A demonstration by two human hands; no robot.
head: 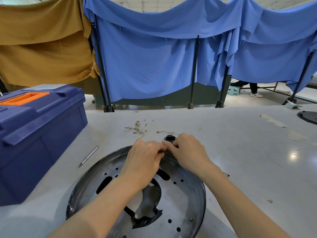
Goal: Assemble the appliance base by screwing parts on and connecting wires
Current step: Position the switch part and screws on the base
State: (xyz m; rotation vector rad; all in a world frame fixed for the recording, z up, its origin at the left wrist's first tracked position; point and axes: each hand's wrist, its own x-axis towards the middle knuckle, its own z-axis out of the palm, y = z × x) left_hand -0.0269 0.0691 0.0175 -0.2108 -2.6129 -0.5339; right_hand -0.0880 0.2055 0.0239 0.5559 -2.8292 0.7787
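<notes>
The round metal base lies on the table. Both hands meet at its far rim with wrists low. The right hand grips a black socket. The left hand has curled fingers, and I cannot tell what they hold.

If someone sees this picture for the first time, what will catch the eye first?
First, the left hand and right hand, which meet over the far rim of the round metal base near the camera. The right hand grips a small black part, and what the left hand pinches is hidden. Next, the big blue toolbox on the left of the table, and the blue cloth hung behind.
</notes>
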